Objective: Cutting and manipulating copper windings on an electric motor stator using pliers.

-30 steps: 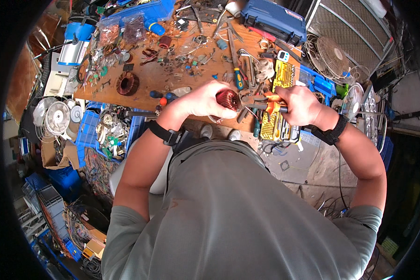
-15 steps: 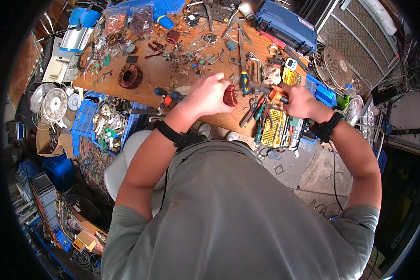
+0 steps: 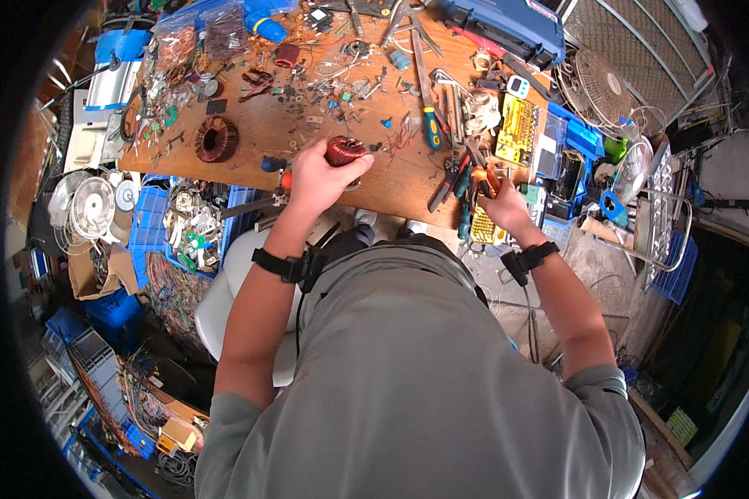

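My left hand [image 3: 323,179] is wrapped round a small copper-wound coil [image 3: 344,151], held above the bench's front edge with its top end facing up. On the right, my right hand [image 3: 505,208] closes on the orange handles of a tool that looks like pliers [image 3: 479,176]; its jaws are hard to make out among the other tools. Green-handled tools [image 3: 464,218] and a dark red-and-black hand tool [image 3: 448,183] lie just left of that hand. A larger ring-shaped copper coil [image 3: 216,139] rests on the bench at the left.
Scraps and small parts litter the wooden bench [image 3: 391,187]. A yellow bit set [image 3: 517,129], a file with a yellow-and-blue handle [image 3: 431,129] and a blue toolbox [image 3: 508,29] are at the right. Blue crates [image 3: 150,218] of parts stand below the bench's left side.
My left hand has moved left with the coil and turned it upward. My right hand has come left and nearer me, down among the tools. The view has shifted slightly.
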The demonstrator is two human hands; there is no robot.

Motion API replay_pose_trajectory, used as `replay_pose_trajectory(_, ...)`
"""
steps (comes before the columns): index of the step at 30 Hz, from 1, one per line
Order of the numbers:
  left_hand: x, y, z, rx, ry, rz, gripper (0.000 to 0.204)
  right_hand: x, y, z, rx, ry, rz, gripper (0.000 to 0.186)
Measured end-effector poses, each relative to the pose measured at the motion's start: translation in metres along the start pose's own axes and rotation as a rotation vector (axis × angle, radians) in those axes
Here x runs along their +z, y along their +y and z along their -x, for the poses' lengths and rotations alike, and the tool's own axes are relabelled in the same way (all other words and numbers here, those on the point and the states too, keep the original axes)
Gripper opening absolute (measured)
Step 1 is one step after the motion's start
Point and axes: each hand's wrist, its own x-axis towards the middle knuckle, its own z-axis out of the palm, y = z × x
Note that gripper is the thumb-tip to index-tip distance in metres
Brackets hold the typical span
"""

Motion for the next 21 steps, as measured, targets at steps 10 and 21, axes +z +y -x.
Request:
replay_pose_trajectory(10, 0.009, -0.027, 0.023, -0.357, -0.118, 0.453, 0.034, 0.088, 0.088, -0.045, 0.148, 0.361, 0.055, 0.068)
replay_pose_trajectory(21, 0.012, -0.037, 0.044, -0.350, -0.125, 0.356, 0.035, 0.090, 0.012, -0.048, -0.466, 0.472, 0.006, 0.021)
